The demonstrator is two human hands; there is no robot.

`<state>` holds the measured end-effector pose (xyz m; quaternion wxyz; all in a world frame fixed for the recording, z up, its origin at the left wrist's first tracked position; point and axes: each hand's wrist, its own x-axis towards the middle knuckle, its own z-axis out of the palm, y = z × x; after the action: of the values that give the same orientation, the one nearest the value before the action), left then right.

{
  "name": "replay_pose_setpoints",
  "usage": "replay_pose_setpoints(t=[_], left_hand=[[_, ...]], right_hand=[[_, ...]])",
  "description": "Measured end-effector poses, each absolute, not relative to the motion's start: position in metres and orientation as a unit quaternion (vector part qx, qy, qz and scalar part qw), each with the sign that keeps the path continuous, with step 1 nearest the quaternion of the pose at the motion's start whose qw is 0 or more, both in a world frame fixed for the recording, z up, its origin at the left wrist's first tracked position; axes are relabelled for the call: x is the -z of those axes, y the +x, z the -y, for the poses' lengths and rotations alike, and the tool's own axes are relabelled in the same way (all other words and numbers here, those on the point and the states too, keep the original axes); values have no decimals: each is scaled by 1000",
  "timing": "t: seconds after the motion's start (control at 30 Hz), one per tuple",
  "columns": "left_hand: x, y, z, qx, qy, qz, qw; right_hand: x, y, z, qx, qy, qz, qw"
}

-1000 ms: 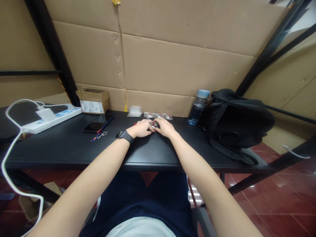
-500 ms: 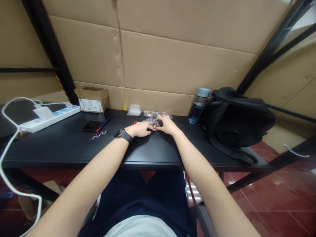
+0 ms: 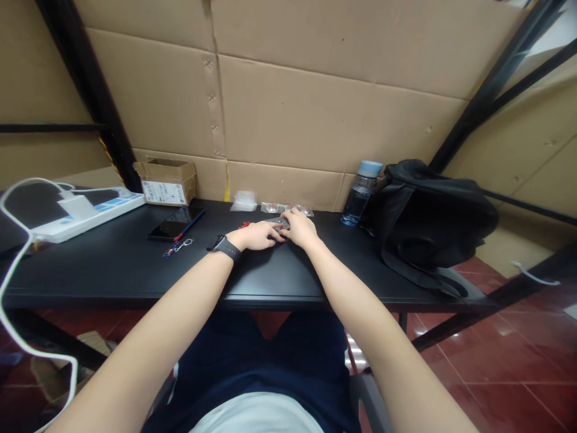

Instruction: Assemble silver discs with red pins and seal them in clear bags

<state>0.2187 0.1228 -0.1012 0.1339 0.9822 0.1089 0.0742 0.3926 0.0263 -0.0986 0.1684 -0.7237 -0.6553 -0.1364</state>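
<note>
My left hand [image 3: 256, 235], with a black watch [image 3: 224, 247] on its wrist, rests on the black table [image 3: 112, 264] with fingers curled toward a small clear plastic packet [image 3: 276, 222]. My right hand [image 3: 299, 228] lies beside it, fingers bent onto the same packet. The two hands meet at the packet near the table's far edge. More clear packets [image 3: 285, 208] with small red parts lie just behind the hands. A little red piece [image 3: 244, 225] sits left of my left hand.
A phone [image 3: 173, 223] with a pen, and a small key clip [image 3: 177, 247], lie at left. A white power strip [image 3: 79, 208] with a cable, a cardboard box [image 3: 164, 181], a blue-capped bottle [image 3: 360, 193] and a black bag [image 3: 433, 216] stand along the cardboard wall.
Both hands stayed together at the small packet, shifting slightly toward the wall. The view dropped a little.
</note>
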Motion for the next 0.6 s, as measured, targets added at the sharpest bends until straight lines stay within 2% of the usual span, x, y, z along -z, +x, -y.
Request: replay_pose_setpoints(t=[0.3,0.6], left_hand=[[97,216,-116,-69,976,-175,109],[96,216,-114,-77,972,-188,120]], right_hand=[[97,395,-28,163,-781,578,171],[91,394,-24,109,-819,545,142]])
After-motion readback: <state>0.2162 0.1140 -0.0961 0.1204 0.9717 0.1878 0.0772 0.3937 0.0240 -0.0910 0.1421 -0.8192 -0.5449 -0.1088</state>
